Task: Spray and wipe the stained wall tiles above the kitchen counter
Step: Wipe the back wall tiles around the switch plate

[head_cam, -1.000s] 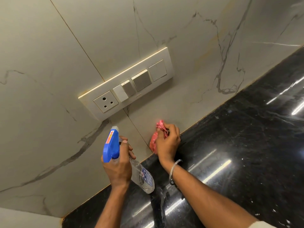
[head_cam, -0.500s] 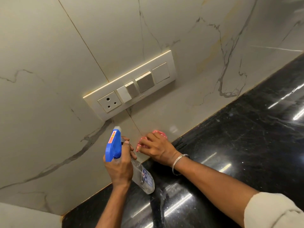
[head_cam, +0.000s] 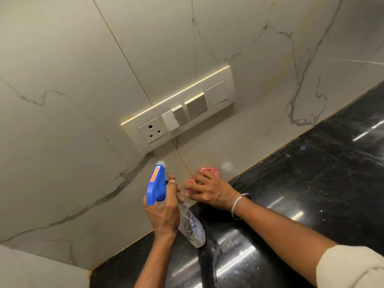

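Note:
My left hand [head_cam: 164, 210] grips a clear spray bottle [head_cam: 190, 225] by its neck; the blue trigger head [head_cam: 155, 185] points up at the marble-look wall tiles [head_cam: 68, 129]. My right hand [head_cam: 209, 189] presses a pink cloth [head_cam: 209, 171] flat against the lowest part of the tile, just above the black counter [head_cam: 301, 183] and right of the grout line. Most of the cloth is hidden under my fingers. A faint wet sheen shows on the tile beside the cloth.
A white switch plate [head_cam: 180, 115] with a socket and several switches sits on the wall just above both hands. The glossy counter runs to the right and toward me. A corner of another wall lies at the lower left.
My right hand has turned from upright to flat on the tile and slid left along the wall's base with the cloth. The left hand and bottle stay nearly still.

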